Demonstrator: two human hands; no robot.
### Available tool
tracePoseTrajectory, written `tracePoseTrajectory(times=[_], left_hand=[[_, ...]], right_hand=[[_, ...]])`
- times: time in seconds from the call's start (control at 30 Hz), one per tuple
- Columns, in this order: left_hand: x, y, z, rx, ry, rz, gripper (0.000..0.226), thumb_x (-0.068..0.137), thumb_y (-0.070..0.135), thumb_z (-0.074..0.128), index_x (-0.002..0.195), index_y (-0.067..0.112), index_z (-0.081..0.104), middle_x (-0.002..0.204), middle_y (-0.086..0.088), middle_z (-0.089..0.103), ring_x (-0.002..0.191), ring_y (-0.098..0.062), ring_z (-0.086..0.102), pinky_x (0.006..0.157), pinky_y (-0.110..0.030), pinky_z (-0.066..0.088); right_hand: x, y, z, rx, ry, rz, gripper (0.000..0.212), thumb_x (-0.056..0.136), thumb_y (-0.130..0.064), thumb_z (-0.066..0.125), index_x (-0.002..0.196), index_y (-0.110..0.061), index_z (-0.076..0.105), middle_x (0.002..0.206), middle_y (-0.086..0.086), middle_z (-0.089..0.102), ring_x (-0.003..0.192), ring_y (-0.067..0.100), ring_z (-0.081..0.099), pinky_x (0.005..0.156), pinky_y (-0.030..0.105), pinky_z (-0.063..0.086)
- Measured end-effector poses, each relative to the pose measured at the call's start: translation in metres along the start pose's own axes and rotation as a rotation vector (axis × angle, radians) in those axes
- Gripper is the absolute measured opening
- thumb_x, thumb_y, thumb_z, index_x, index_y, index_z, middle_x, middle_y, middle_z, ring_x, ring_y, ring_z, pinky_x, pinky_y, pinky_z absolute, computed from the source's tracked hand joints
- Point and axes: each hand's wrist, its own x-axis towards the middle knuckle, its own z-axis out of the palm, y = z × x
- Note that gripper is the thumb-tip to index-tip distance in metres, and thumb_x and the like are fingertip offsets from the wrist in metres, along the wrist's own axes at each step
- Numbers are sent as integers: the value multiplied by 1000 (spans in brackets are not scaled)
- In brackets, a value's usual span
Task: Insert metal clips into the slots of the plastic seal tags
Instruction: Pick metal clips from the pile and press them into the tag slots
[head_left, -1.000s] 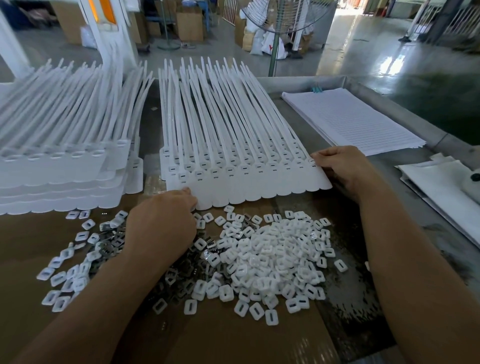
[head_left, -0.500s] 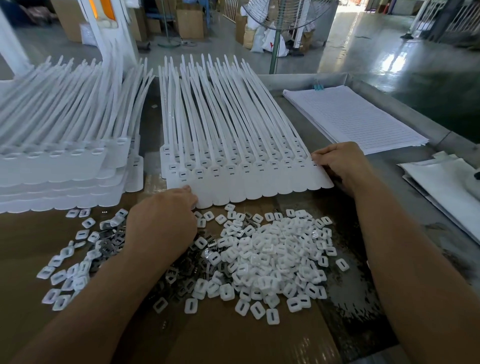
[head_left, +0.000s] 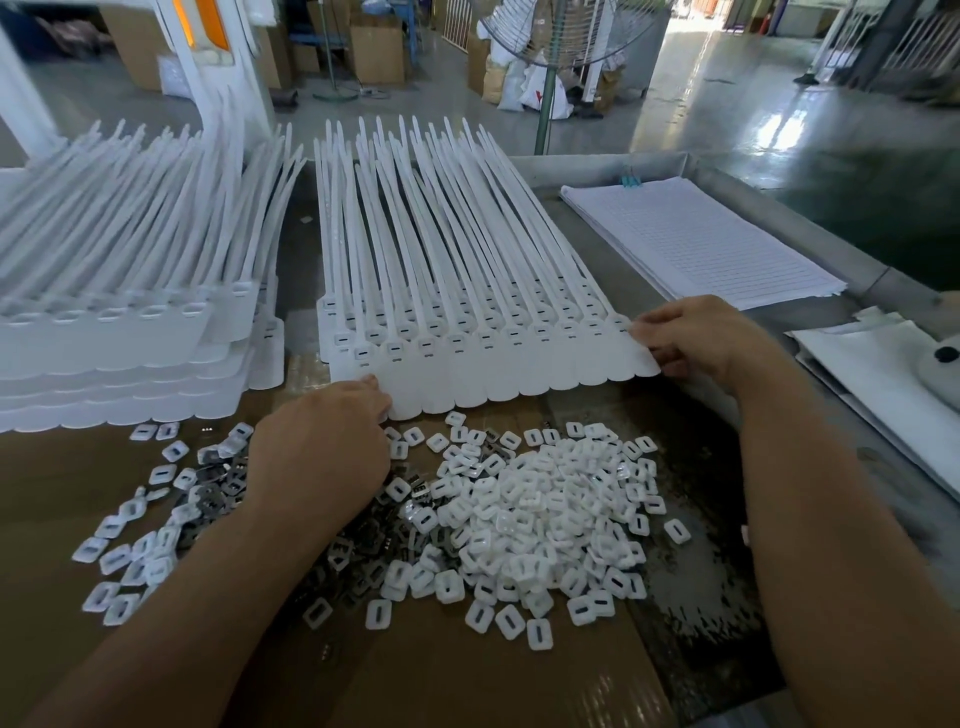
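Note:
A sheet of joined white plastic seal tags (head_left: 498, 364) lies in the middle of the bench, straps pointing away from me, on top of more such sheets. My left hand (head_left: 322, 447) touches its near left corner with curled fingers; the fingertips are hidden. My right hand (head_left: 696, 338) pinches the sheet's right end tag. Below the sheet lies a heap of small white square caps (head_left: 540, 514). Dark metal clips (head_left: 363, 551) lie mixed in at the heap's left, partly under my left forearm.
A taller stack of tag sheets (head_left: 130, 332) sits at the left. A pad of ruled paper (head_left: 701, 239) lies at the back right, and white sheets (head_left: 883, 379) lie at the right edge. Brown cardboard (head_left: 467, 675) covers the near bench. A fan stand (head_left: 543, 104) rises behind.
Both hands stay at the two ends of the tag sheet. The sheet's right end has shifted slightly toward the right with my right hand.

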Motion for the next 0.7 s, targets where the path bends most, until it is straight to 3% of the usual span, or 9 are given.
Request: tracePoseTrajectory(times=[0.13, 0.27, 0.6, 0.7], left_hand=[[-2, -1, 3, -70, 89, 5, 19, 81, 11, 54, 91, 6, 70, 103, -5, 68, 92, -26, 62, 77, -35, 49], [2, -6, 4, -162, 182, 25, 28, 81, 17, 65, 107, 10, 67, 118, -4, 63, 110, -19, 56, 95, -26, 34], [1, -4, 0, -348, 351, 24, 29, 73, 12, 74, 101, 10, 70, 107, 3, 64, 93, 2, 47, 87, -6, 27], [-1, -2, 0, -332, 396, 81, 25, 69, 6, 76, 94, 6, 72, 100, -3, 67, 88, -3, 52, 86, -11, 35]], right_hand=[[-4, 0, -4, -143, -123, -11, 14, 73, -13, 76, 81, -18, 66, 79, -3, 68, 72, 11, 59, 56, 23, 41], [-5, 0, -1, -114, -132, -51, 16, 75, -5, 72, 80, -16, 62, 77, 0, 66, 70, 13, 59, 54, 21, 42], [-12, -5, -5, -54, -137, -135, 17, 78, -1, 68, 83, -15, 60, 76, 0, 67, 66, 10, 62, 50, 17, 46], [-15, -6, -9, -29, -162, -138, 17, 79, -1, 67, 85, -14, 60, 76, -1, 67, 61, 5, 63, 47, 14, 47]])
